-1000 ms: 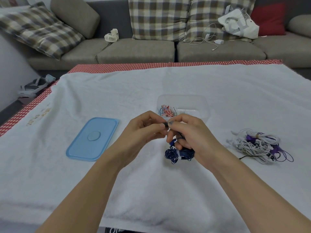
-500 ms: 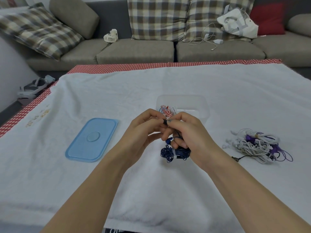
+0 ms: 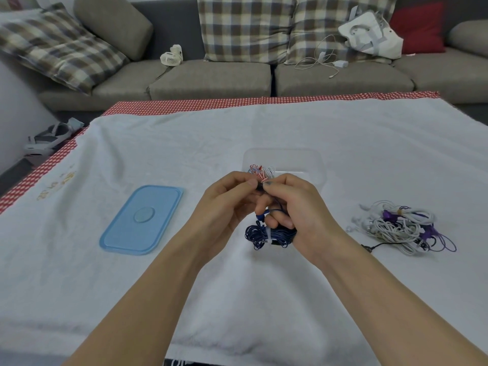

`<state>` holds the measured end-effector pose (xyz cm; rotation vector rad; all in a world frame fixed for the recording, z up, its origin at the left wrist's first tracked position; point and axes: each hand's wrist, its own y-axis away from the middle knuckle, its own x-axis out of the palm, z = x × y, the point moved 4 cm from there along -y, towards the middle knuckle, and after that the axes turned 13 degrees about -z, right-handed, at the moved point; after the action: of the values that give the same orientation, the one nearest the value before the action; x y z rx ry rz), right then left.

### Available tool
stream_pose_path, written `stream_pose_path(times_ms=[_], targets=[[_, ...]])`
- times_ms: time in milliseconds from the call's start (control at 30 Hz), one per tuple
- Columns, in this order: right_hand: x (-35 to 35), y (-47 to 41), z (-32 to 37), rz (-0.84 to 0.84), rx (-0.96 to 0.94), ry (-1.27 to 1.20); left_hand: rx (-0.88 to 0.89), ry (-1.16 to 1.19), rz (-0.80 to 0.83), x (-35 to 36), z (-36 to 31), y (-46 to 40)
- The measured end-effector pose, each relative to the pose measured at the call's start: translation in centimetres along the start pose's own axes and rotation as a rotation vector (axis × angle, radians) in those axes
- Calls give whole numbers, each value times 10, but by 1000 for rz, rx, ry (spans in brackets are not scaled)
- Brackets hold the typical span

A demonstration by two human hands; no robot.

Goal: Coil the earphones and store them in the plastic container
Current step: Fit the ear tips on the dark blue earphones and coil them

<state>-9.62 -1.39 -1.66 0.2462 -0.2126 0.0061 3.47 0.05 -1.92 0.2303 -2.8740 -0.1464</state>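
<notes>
The blue earphones (image 3: 269,233) are held above the towel (image 3: 264,299), just before the container (image 3: 285,159), gripped by the curled right hand (image 3: 298,212); their end is pinched by the left hand (image 3: 227,204).

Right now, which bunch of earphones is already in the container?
The red-and-white earphones, inside the clear plastic container; the blue earphones are in hand.

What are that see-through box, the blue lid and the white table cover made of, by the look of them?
The box looks like clear, glossy plastic: the cloth shows through its walls. The blue lid seems smooth, slightly translucent plastic with a moulded rim and centre disc. The white cover looks like terry towelling: a matte, fuzzy nap with soft folds.
</notes>
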Motion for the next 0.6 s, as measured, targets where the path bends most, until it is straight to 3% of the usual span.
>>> stream_pose_path(times_ms=[600], targets=[[-1, 1, 2, 14, -44, -17, -6, 44, 37, 4, 2, -5]])
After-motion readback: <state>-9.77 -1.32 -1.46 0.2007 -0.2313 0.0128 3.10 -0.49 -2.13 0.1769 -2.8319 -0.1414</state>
